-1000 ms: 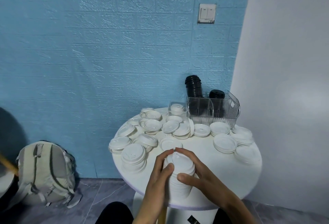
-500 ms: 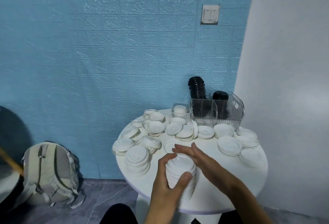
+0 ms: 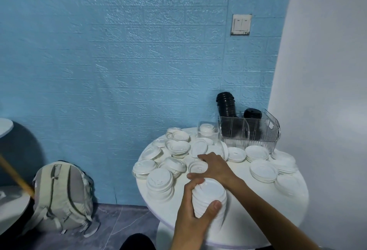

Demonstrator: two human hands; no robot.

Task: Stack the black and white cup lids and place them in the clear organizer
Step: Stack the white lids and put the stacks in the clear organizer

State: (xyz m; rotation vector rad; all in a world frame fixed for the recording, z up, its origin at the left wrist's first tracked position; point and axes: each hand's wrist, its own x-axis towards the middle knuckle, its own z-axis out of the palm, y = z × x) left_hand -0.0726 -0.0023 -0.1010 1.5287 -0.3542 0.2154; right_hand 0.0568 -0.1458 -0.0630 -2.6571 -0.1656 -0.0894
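White lid stack (image 3: 209,198) gripped by left hand (image 3: 191,216), right hand (image 3: 215,165) on loose lids (image 3: 196,167)

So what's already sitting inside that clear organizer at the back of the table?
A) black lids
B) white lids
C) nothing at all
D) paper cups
A: two stacks of black lids stand in the clear organizer, while the white lids lie out on the table and in the stack of white lids that the left hand grips.
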